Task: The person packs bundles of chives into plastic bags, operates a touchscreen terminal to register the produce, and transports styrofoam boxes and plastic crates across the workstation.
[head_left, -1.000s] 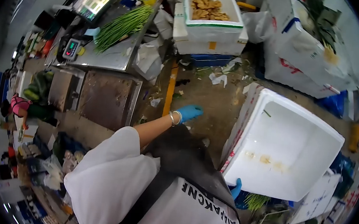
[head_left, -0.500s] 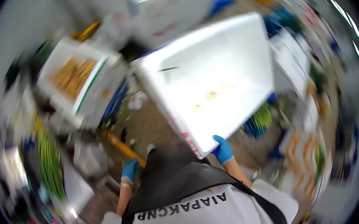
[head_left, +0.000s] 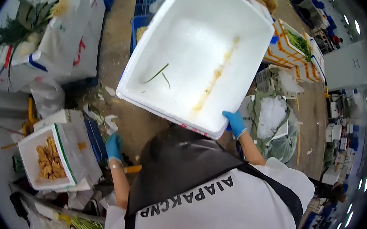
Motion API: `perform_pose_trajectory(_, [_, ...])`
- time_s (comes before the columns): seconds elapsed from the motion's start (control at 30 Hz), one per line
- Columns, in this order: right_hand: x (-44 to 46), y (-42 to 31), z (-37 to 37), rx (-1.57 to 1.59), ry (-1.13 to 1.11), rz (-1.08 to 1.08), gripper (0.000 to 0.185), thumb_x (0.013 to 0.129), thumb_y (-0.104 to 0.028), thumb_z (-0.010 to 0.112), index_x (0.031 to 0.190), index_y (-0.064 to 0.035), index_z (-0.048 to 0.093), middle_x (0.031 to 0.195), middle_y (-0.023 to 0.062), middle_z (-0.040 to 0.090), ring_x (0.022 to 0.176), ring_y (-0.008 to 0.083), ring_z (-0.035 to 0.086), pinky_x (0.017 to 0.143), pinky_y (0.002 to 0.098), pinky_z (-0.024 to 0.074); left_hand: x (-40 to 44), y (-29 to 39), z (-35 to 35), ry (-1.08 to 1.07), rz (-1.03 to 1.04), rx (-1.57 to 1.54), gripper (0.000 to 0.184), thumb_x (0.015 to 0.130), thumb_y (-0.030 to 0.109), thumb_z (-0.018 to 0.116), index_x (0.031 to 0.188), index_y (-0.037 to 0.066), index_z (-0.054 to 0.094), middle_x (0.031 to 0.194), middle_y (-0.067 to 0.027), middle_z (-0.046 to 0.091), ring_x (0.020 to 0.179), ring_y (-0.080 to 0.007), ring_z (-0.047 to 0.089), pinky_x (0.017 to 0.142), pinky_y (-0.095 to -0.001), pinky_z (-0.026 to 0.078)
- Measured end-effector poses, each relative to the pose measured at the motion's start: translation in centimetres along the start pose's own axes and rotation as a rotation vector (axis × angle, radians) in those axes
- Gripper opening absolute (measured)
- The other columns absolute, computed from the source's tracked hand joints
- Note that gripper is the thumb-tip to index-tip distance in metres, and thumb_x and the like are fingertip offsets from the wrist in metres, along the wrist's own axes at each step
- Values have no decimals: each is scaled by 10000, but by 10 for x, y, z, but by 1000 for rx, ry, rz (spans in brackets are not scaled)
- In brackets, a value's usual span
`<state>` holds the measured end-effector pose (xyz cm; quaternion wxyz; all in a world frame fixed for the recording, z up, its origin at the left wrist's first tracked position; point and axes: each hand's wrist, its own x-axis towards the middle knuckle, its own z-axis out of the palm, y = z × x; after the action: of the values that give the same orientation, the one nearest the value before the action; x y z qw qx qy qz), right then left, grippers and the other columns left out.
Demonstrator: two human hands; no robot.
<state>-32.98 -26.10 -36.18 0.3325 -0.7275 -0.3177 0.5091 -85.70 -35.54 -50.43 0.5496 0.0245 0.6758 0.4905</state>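
Note:
A large white foam box (head_left: 186, 39) is tilted with its hollow side facing me. Thin green leaf scraps (head_left: 156, 73) and a yellowish-brown stain (head_left: 217, 73) show inside it. My right hand (head_left: 235, 124), in a blue glove, grips the box at its lower right corner, thumb over the rim. Left of the box and apart from it, my left hand (head_left: 113, 146), also gloved, hangs low with loosely curled fingers and nothing visible in it. Nearest to that hand is a foam box of ginger (head_left: 50, 159).
White containers with leafy greens (head_left: 28, 29) stand upper left. A blue crate (head_left: 140, 24) is behind the held box. On the right are a bag of white material (head_left: 271, 116) and an orange-striped box of greens (head_left: 298, 44). Scraps litter the floor (head_left: 132, 120).
My view has turned right, shifting the surroundings leftward. The white box has swung round with my right hand still on its edge. My left hand has stayed apart from the box.

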Motion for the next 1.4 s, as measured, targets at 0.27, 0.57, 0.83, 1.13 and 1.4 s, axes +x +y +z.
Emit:
perform_pose_trajectory(0.27, [127,2,22,-124,-282,-13,582,769,-55,656,1291,108,458,1213,195,595,1032,279,611,894,367,504,-27,-12,92,84,57,-35,328,944,377,567,1090,92,637,1001,-38,672,861,-136,637,711,-265,476])
perform_pose_trajectory(0.57, [209,-51,114,-350,-801,-58,550,795,-74,652,1290,85,474,1213,187,597,1032,266,606,856,357,500,-132,11,97,486,170,42,645,877,433,654,1332,3,496,1222,-119,582,1052,-203,564,887,-316,468])
perform_pose_trajectory(0.83, [216,-69,159,-552,-992,-99,510,789,-103,683,1237,72,515,1147,177,627,998,245,615,847,345,501,-174,-69,89,687,129,305,670,732,232,787,1283,-43,521,1172,-198,612,1005,-265,625,865,-355,496])
perform_pose_trajectory(1.13, [210,-68,157,-516,-1103,-26,562,800,-77,653,1295,108,460,1231,179,580,1046,253,586,887,339,481,-200,-81,95,812,56,356,663,727,278,732,1314,48,525,1101,-228,652,991,-367,642,858,-410,497])
perform_pose_trajectory(1.4, [160,-129,211,-617,-1161,-326,553,801,-66,655,1288,111,460,1231,177,573,1079,254,560,944,349,444,-294,-12,91,985,134,306,678,722,299,703,1347,109,522,1103,-212,654,964,-336,649,859,-392,498])
